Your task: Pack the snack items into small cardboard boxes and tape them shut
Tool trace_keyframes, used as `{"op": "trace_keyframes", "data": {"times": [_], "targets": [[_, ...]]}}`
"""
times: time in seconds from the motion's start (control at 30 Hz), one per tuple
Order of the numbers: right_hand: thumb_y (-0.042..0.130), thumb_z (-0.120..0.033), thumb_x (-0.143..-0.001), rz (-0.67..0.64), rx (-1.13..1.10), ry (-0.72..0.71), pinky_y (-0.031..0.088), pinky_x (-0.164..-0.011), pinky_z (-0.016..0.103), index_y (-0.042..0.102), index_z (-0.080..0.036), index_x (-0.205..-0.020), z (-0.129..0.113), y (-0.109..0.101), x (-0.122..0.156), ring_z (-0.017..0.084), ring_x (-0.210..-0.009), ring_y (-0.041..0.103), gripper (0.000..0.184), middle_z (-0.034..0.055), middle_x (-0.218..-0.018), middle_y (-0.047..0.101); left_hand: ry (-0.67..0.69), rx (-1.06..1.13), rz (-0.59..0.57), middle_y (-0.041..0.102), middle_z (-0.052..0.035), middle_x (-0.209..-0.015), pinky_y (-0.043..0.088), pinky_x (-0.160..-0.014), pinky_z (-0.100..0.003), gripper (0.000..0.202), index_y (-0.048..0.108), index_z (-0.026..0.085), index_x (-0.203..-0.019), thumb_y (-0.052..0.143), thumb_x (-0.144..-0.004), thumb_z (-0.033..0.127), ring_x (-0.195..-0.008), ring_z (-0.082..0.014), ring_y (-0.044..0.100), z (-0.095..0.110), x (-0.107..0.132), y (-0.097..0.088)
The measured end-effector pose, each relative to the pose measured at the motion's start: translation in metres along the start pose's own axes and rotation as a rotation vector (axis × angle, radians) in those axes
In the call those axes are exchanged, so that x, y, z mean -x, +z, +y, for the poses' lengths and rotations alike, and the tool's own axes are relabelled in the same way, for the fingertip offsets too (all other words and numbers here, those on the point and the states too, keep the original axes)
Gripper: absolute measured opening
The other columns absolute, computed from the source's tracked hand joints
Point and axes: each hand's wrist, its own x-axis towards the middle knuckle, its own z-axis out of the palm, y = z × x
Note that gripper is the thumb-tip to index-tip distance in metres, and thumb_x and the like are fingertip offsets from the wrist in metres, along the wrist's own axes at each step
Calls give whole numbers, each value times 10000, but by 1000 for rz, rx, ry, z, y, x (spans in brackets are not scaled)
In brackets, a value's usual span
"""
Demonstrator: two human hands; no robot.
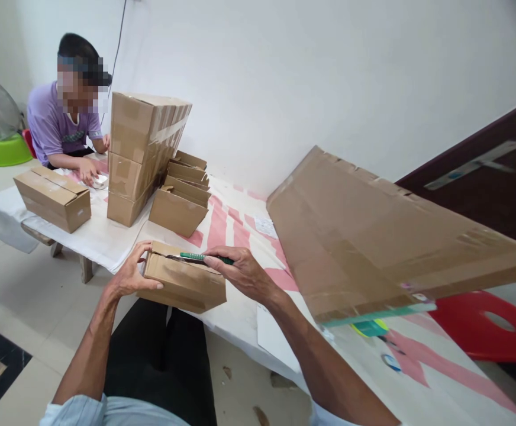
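A small cardboard box (184,283) rests at the table's near edge, its top flaps meeting along a seam. My left hand (136,271) grips the box's left end, thumb on the near side and fingers over the far corner. In my right hand (240,269) is a green-handled utility knife (192,257), held low over the top. Its blade points left and lies at the seam; whether the tip is inside the gap I cannot tell.
Stacked boxes (127,142), open boxes (178,207) and a closed box (54,195) stand beyond. A person in purple (58,127) sits at the far left. A large cardboard sheet (373,236) leans on the right, near a tape roll (391,362) and a red stool (484,325).
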Motion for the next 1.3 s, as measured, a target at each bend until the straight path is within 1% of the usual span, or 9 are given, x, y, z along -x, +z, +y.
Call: {"op": "trace_keyframes", "data": {"times": [0.33, 0.53, 0.7, 0.83, 0.93, 1.03, 1.1, 1.23, 1.3], "targets": [[606, -393, -1013, -44, 69, -104, 523, -697, 299, 821, -201, -969, -10, 1, -15, 193, -756, 714, 292, 54, -887, 814, 0, 7, 4, 446, -151, -1602, 462, -1187, -578, 896, 589, 280, -1384, 1004, -623, 509, -1495, -402, 475, 1, 0, 1], [579, -379, -1039, -80, 164, -125, 516, -730, 305, 820, -200, -996, -10, 2, -21, 200, -801, 721, 304, 69, -916, 813, 5, 13, 1, 447, -155, -1600, 460, -1186, -557, 889, 571, 278, -1378, 994, -635, 523, -1508, -388, 458, 1, 0, 1], [605, -353, -1027, -81, 249, -136, 512, -768, 318, 834, -230, -1005, -10, 2, -27, 211, -838, 730, 260, 63, -949, 824, -5, 7, -1, 434, -150, -1615, 457, -1192, -570, 900, 566, 289, -1391, 991, -635, 532, -1525, -397, 443, 1, 0, 1], [602, -362, -1039, -121, 352, -157, 484, -746, 311, 841, -247, -999, -16, 0, -35, 207, -831, 707, 268, 54, -929, 818, 1, -3, -13, 439, -143, -1611, 454, -1200, -584, 887, 568, 295, -1400, 983, -653, 533, -1531, -398, 440, 2, -1, 0], [630, -414, -1042, -137, 414, -169, 460, -719, 296, 842, -255, -963, -17, -2, -43, 196, -803, 694, 277, 50, -892, 806, -7, -21, -12, 430, -142, -1621, 448, -1212, -582, 870, 562, 288, -1396, 978, -669, 524, -1537, -397, 435, 1, -3, -1], [661, -482, -1026, -138, 423, -164, 454, -698, 292, 845, -268, -962, -12, -8, -46, 204, -809, 699, 289, 47, -855, 798, -18, -26, -10, 419, -146, -1631, 452, -1208, -583, 862, 562, 277, -1382, 977, -670, 532, -1534, -404, 438, 2, -5, -1], [664, -506, -1019, -145, 423, -149, 452, -688, 298, 846, -277, -963, -7, -16, -42, 212, -811, 701, 298, 45, -847, 798, -22, -25, -6, 437, -145, -1614, 460, -1200, -583, 864, 567, 274, -1370, 980, -660, 543, -1529, -409, 441, 3, -7, -2], [646, -522, -1023, -166, 397, -109, 447, -682, 313, 840, -283, -907, 5, -36, -24, 212, -777, 697, 328, 43, -839, 800, -16, -27, -6, 473, -137, -1573, 478, -1182, -577, 866, 578, 273, -1358, 980, -648, 563, -1507, -413, 463, 5, -10, -3], [638, -537, -1022, -155, 372, -79, 451, -684, 317, 832, -286, -880, 12, -45, -11, 209, -758, 695, 347, 40, -843, 801, -17, -25, -5, 471, -138, -1568, 480, -1179, -574, 877, 578, 272, -1355, 983, -636, 567, -1502, -414, 465, 6, -10, -3]]}}
